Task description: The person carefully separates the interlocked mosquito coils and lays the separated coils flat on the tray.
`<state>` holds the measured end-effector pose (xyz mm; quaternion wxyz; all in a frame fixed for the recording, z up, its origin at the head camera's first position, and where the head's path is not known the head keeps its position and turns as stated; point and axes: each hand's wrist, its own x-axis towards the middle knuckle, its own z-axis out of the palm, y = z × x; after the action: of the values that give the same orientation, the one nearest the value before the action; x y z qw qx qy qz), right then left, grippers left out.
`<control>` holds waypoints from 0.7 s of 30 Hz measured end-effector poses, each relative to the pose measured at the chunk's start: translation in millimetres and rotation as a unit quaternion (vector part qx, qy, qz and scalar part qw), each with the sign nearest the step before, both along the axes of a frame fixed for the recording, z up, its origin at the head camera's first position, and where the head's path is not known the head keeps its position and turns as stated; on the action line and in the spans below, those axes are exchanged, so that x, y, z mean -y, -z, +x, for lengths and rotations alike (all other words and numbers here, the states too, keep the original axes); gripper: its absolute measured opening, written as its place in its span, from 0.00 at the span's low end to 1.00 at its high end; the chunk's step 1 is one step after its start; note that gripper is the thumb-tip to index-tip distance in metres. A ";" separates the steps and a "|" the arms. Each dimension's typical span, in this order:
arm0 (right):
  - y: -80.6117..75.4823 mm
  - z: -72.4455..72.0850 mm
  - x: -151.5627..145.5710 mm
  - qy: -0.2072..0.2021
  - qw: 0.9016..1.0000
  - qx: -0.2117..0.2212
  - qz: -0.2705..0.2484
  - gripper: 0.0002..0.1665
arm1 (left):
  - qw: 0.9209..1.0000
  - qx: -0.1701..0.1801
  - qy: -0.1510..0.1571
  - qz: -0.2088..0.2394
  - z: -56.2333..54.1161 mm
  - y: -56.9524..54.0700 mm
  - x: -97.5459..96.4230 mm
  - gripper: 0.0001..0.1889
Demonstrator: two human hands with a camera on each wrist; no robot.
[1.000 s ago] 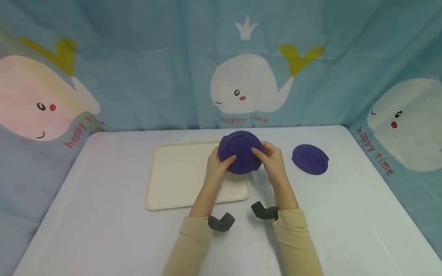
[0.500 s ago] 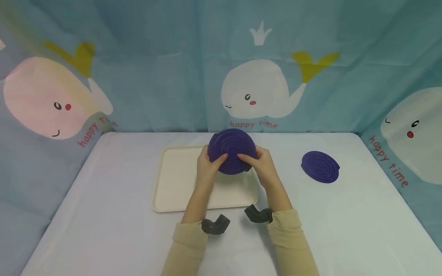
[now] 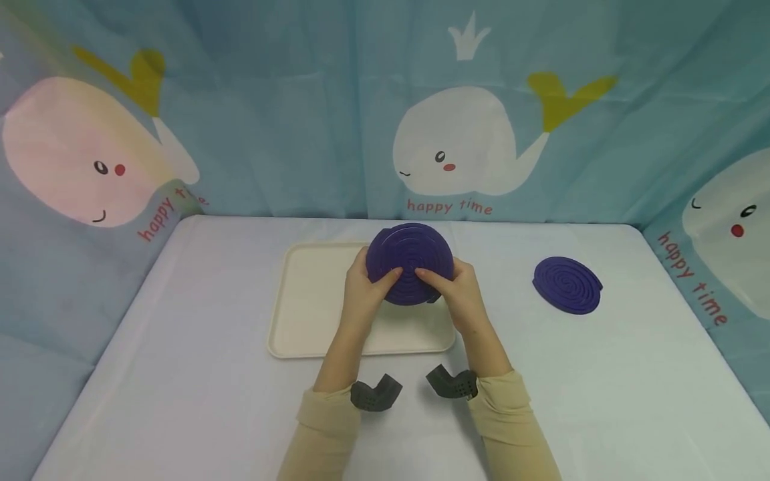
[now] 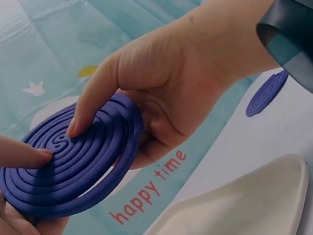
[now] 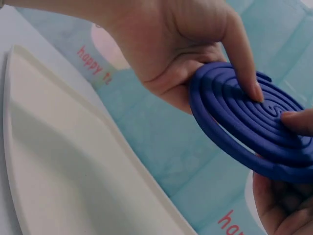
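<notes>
At 1 o'clock side of tray (image 3: 313,294), raised off worktop (image 3: 180,334): purple coiled disc (image 3: 410,257). Left hand (image 3: 361,290) pinches it at 8 o'clock, right hand (image 3: 461,294) at 4, thumbs near centre. Probably wants even grip, fingers supporting underside, lest turns spread. Left wrist view shows outer turn (image 4: 121,178) partly apart; head view doesn't, but places second disc (image 3: 567,285) well apart at 3 o'clock.

The head view looks forward and down from above the forearms (image 3: 343,351), far enough back to take in much of the table (image 3: 198,374) and curtain (image 3: 271,133). The left wrist view sits close and tilted, facing across at the right hand (image 4: 151,81); the right wrist view, also near, faces the left hand (image 5: 188,36). These two share the coiled mat (image 4: 95,156) and part of the tray (image 5: 63,147).
</notes>
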<state>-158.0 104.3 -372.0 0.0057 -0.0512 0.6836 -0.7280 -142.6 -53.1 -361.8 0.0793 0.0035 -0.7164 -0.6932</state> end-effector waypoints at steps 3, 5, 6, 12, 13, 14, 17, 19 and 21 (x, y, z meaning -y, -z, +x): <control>-1.1 0.3 1.5 0.010 1.000 -0.009 0.009 0.20 | 1.000 0.001 -0.005 -0.003 0.1 -0.1 -0.1 0.26; -2.2 1.1 1.5 0.017 1.000 -0.014 0.017 0.19 | 1.000 0.003 -0.004 -0.003 0.2 -0.7 -0.6 0.27; -2.7 1.4 1.1 0.022 0.999 -0.017 0.022 0.19 | 1.000 0.003 -0.003 -0.004 0.2 -1.3 -1.0 0.27; -5.7 2.3 -2.0 0.041 0.999 -0.024 0.021 0.17 | 1.000 -0.001 0.010 -0.016 -1.0 -5.0 -2.2 0.26; -6.1 2.6 -2.2 0.040 0.999 -0.023 0.020 0.17 | 1.000 0.000 0.011 -0.014 -0.8 -5.4 -1.9 0.26; -6.5 3.0 -2.3 0.038 0.999 -0.023 0.020 0.17 | 1.000 0.002 0.011 -0.013 -0.4 -5.9 -1.4 0.26; -7.2 3.4 -1.4 0.033 0.999 -0.025 0.016 0.17 | 1.000 0.007 0.014 -0.006 0.7 -7.3 0.1 0.25; -7.5 3.1 -0.2 0.035 0.999 -0.029 0.016 0.16 | 1.000 0.011 0.015 0.001 1.0 -7.7 1.6 0.26; -7.3 2.4 2.1 0.036 0.999 -0.031 0.015 0.16 | 1.000 0.017 0.013 0.003 1.1 -7.4 3.2 0.27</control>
<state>-155.6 102.2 -364.7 -0.0405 -0.0493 0.6956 -0.7156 -141.5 -56.3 -354.4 0.0578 0.0058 -0.7153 -0.6964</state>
